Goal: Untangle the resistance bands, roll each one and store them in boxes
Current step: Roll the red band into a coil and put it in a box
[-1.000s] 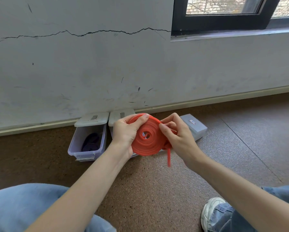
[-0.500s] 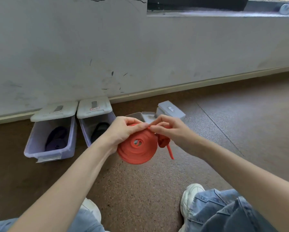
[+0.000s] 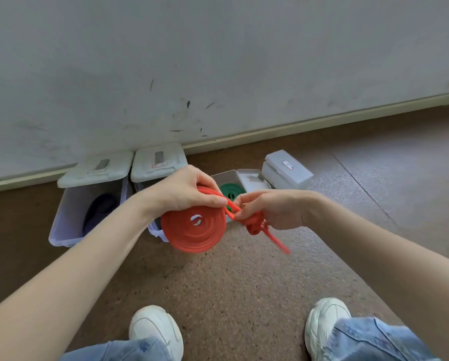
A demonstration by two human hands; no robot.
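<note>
A soft, springy red band (image 3: 194, 229), coiled flat, is gripped at its rim by the left hand (image 3: 185, 190) above the floor; its knotted tail is pinched by the right hand (image 3: 273, 211), near the boxes (image 3: 70, 214).

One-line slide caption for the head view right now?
Left hand holds the rolled red band while the right hand pinches its loose tail, storage boxes behind.

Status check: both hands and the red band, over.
Left hand grips red band coil. Right hand pinches knotted loose tail. Not boxed yet. Nothing in the way.
</note>
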